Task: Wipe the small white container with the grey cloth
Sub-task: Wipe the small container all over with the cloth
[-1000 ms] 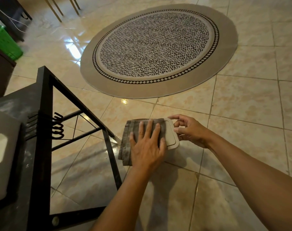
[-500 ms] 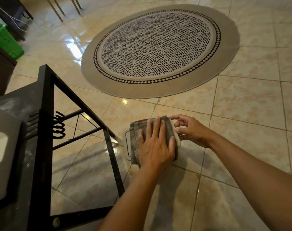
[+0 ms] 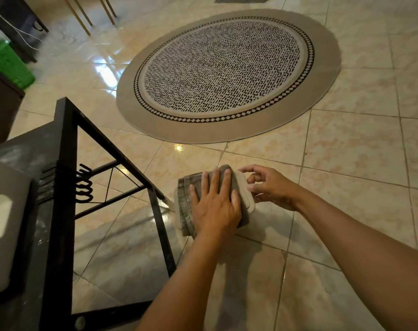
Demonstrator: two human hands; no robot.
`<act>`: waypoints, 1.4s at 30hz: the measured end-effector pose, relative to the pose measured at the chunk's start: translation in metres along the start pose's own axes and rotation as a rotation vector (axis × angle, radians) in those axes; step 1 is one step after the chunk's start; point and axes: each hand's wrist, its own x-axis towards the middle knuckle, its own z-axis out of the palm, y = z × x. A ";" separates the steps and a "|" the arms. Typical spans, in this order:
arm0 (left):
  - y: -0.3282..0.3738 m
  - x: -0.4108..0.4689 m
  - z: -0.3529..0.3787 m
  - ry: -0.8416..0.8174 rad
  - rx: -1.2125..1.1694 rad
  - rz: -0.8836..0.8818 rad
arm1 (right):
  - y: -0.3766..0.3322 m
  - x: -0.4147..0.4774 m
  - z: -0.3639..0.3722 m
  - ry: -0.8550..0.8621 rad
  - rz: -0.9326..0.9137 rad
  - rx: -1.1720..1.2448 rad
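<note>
Cloth has slid back left across the lid. My left hand (image 3: 214, 206) presses the grey cloth (image 3: 191, 187) flat, fingers spread; right hand (image 3: 268, 187) pinches the small white container (image 3: 247, 195), just right of the black frame (image 3: 67, 187). Wiping midway, I judge; right edge remains.

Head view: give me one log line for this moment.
left hand: flat on folded grey cloth | cloth: over small white container | right hand: steadying container edge | phase: wiping
</note>
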 end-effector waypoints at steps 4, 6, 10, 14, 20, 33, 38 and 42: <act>-0.003 -0.023 -0.001 0.029 -0.014 -0.033 | -0.001 0.004 -0.002 -0.021 0.014 -0.005; 0.012 -0.023 0.001 0.007 -0.007 0.029 | -0.002 0.005 -0.002 -0.039 0.015 -0.002; 0.018 -0.002 0.003 0.012 0.006 0.032 | -0.002 0.006 -0.001 -0.044 0.017 -0.016; -0.008 -0.013 0.004 0.049 -0.006 -0.098 | -0.001 0.006 -0.001 -0.022 0.022 -0.027; 0.022 -0.015 0.003 0.005 -0.013 0.042 | -0.002 0.005 0.000 -0.037 0.001 -0.031; 0.025 -0.008 0.001 -0.012 -0.005 0.026 | -0.003 0.005 0.000 -0.051 0.010 0.009; -0.007 -0.020 0.000 0.024 -0.019 -0.116 | -0.002 0.006 0.000 -0.028 0.023 0.007; 0.026 -0.027 0.001 -0.016 -0.017 0.020 | -0.002 0.007 -0.001 -0.052 0.015 0.023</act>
